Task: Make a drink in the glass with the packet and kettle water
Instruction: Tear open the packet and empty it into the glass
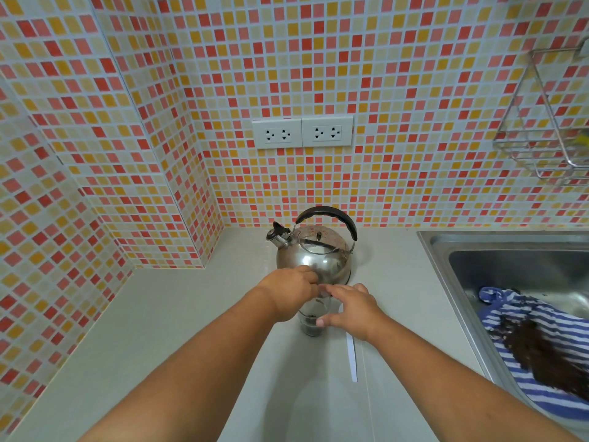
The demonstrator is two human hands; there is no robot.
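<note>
Kettle (314,256) blocks behind the glass (313,320); counter (178,314) left lies open.

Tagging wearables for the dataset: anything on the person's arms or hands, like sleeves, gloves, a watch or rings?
Nothing worn that shows. Both forearms are bare right to the frame's bottom edge, no sleeves in view. The left hand and right hand have no gloves; no watch, bracelet or ring is visible.

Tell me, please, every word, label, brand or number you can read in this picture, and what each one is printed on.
No text here can be read.
Packet: pinched between both hands over the glass; any print is hidden or blurred.
Kettle: only reflections on the steel, no readable brand.
Wall sockets: plain plates, no readable markings.
White strip on the counter: blank.
Striped cloth in the sink: no lettering.
</note>
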